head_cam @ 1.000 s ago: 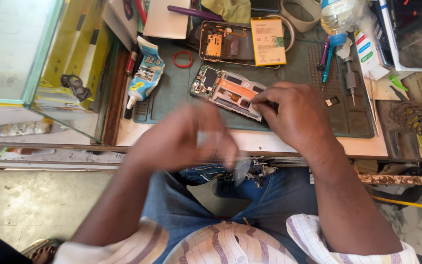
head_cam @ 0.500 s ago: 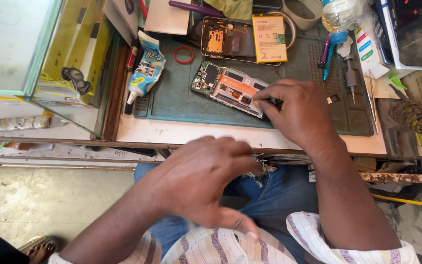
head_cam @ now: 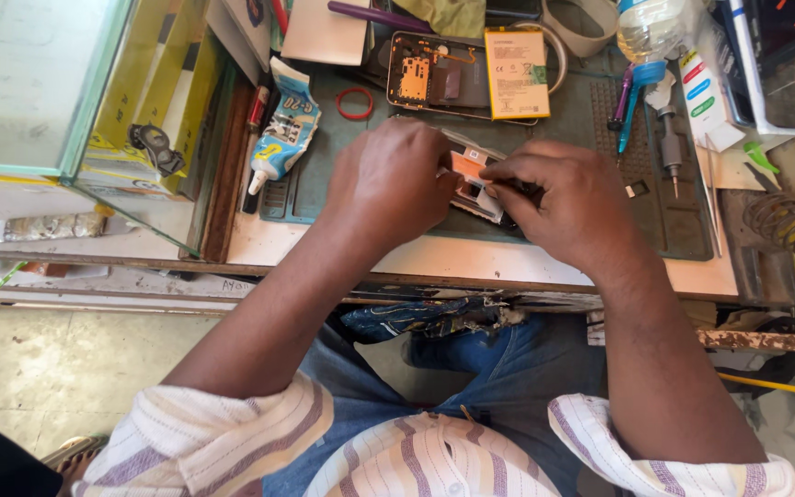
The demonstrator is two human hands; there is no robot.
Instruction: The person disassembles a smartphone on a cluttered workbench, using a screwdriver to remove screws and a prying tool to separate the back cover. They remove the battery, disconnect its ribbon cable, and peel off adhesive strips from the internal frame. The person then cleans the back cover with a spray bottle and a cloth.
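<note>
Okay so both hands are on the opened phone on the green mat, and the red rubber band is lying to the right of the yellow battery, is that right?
Not quite. Both the left hand and right hand are on the opened phone on the green mat, but the head view shows the red rubber band lying to the left of the yellow battery, next to the glue tube.

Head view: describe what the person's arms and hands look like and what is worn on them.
Both forearms are bare, with no watch, ring or glove visible on the left hand or right hand. Short sleeves of a cream shirt with purplish-brown stripes cover the upper arms.
</note>
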